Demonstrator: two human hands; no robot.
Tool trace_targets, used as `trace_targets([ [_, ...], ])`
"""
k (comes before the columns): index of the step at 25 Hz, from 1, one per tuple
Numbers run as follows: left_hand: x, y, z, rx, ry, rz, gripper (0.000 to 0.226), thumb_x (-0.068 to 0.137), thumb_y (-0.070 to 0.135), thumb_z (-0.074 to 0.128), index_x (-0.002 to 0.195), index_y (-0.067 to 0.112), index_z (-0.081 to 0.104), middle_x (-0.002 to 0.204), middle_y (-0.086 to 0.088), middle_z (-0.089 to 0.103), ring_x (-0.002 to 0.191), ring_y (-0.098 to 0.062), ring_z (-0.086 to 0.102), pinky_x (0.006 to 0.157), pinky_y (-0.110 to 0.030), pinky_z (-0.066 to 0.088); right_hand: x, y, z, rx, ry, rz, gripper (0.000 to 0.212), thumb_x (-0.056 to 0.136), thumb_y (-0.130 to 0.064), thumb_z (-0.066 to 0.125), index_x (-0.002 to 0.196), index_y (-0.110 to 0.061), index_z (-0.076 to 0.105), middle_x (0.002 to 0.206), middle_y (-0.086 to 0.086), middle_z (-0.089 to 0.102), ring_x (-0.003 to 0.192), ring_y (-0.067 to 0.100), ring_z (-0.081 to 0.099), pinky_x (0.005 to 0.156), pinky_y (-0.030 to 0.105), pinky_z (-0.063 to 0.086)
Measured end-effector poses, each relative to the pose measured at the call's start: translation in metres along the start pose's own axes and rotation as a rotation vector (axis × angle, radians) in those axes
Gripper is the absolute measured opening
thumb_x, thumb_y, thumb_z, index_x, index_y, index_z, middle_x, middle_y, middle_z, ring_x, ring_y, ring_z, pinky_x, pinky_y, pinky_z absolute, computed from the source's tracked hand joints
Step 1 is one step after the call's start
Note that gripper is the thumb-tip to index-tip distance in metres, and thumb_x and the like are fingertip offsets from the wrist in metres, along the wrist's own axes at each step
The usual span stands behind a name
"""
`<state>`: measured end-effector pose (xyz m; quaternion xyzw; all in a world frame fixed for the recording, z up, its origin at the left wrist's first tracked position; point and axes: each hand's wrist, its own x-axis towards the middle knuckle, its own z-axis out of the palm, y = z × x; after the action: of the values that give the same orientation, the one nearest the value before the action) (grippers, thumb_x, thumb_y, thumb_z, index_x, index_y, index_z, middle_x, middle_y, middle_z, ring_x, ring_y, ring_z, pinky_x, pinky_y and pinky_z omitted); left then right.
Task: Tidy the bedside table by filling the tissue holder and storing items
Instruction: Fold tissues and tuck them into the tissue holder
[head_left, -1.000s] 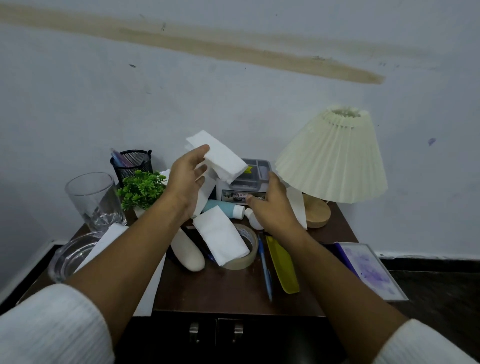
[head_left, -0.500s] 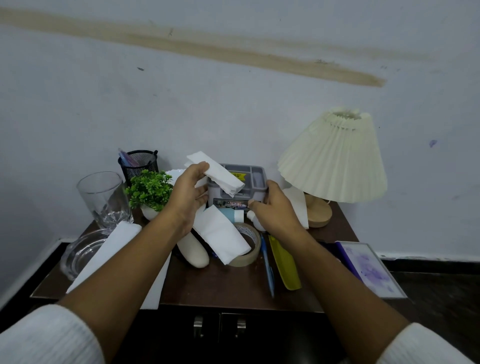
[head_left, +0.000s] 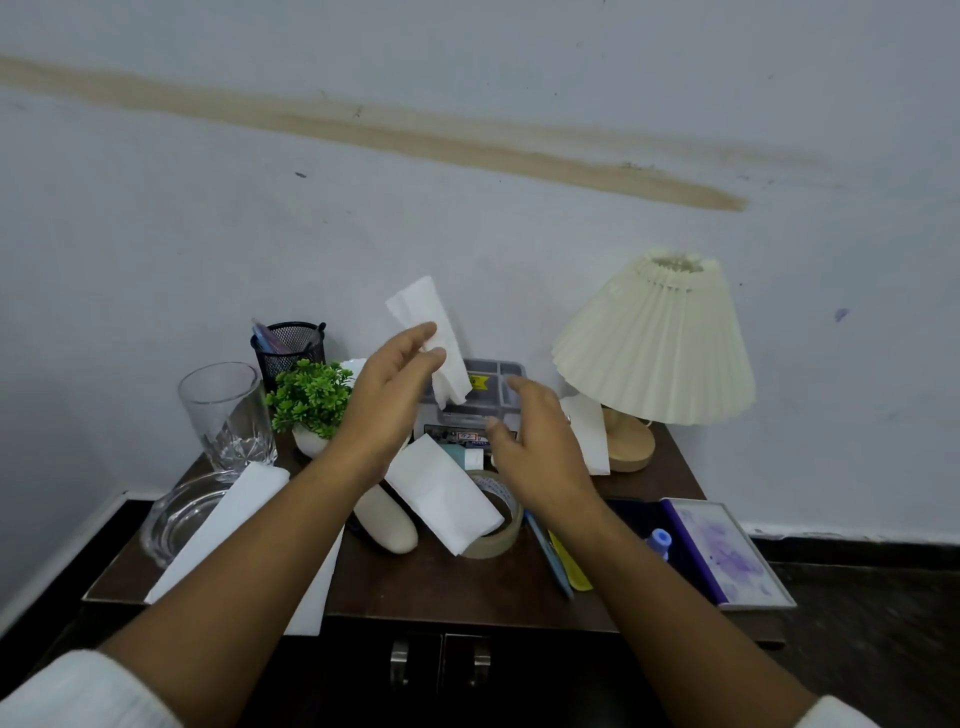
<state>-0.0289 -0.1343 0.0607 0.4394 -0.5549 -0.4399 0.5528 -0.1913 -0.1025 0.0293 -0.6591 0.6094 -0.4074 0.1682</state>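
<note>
— Left hand (head_left: 387, 402)?
— Up above the back of the bedside table (head_left: 452, 587), pinching a folded white tissue (head_left: 434, 338) between thumb and fingertips. Tissue sticking up, tilted, one end hanging down over the grey box (head_left: 496, 379).
— Right hand (head_left: 537, 447)?
— Loose and spread out, holding nothing. Floating just beside the grey box, not touching the tissue.
— More tissues?
— Yes. Another folded tissue (head_left: 444, 493) in the middle of the table, lying partly on the tape roll (head_left: 498, 525). One more white sheet (head_left: 589, 441) near the back right, leaning by the lamp (head_left: 657, 343). A long white folded sheet (head_left: 234, 535) along the left edge, hanging past the front edge.
— Tissue holder?
— Hard to tell. Something white peeking out behind the little green plant (head_left: 309, 395), mostly hidden by the left hand.
— Other stuff on the table?
— Tall clear glass (head_left: 226, 415) at the back left. Glass bowl (head_left: 179, 519) at the left edge, partly under the long sheet. Black mesh cup (head_left: 288, 345) with pens at the back. Cream oval thing (head_left: 389, 525) beside the tape roll. Blue pen (head_left: 548, 556) and yellow flat thing (head_left: 571, 566) near the front, under the right arm. Purple picture frame (head_left: 727, 551) sticking out past the right edge.
</note>
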Motion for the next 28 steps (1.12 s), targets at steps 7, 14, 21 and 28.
trace_targets([
  [7,0.026,0.013,-0.005,-0.055,-0.001,0.118,0.033,0.09,-0.008,0.062,0.113,0.013,0.075,0.097,0.007,0.077,0.086,-0.014,0.075,0.072,-0.026,0.06,0.038,-0.036,-0.015,0.697,-0.021,0.172,0.046,0.095,-0.016,0.069,0.135,-0.02,0.047,0.118,0.005,0.071,0.103,0.018,0.072,0.086,0.037,0.062],
  [14,0.052,-0.002,-0.006,0.062,0.002,0.185,0.039,0.091,-0.006,0.061,0.107,0.026,0.076,0.098,-0.009,0.078,0.092,-0.034,0.073,0.085,-0.047,0.061,0.065,-0.024,0.002,0.422,0.207,-0.012,0.027,0.085,0.002,0.067,0.097,-0.018,0.053,0.091,0.003,0.064,0.068,0.014,0.063,0.063,0.031,0.055],
  [21,0.074,-0.014,0.005,0.392,-0.007,0.287,0.035,0.086,-0.005,0.064,0.1,0.024,0.077,0.101,0.002,0.075,0.085,-0.013,0.072,0.07,-0.03,0.062,0.082,-0.009,0.011,0.173,0.206,-0.079,0.042,0.095,0.003,0.054,0.132,-0.013,0.065,0.128,0.003,0.066,0.114,0.017,0.063,0.103,0.037,0.053],
  [28,0.087,-0.027,0.011,0.467,0.002,0.28,0.029,0.093,0.003,0.064,0.113,0.02,0.076,0.106,0.007,0.073,0.094,-0.006,0.067,0.083,-0.018,0.055,0.086,0.009,0.021,0.11,0.118,-0.124,0.053,0.094,0.008,0.048,0.145,-0.007,0.051,0.151,0.005,0.05,0.138,0.02,0.049,0.116,0.038,0.042],
])
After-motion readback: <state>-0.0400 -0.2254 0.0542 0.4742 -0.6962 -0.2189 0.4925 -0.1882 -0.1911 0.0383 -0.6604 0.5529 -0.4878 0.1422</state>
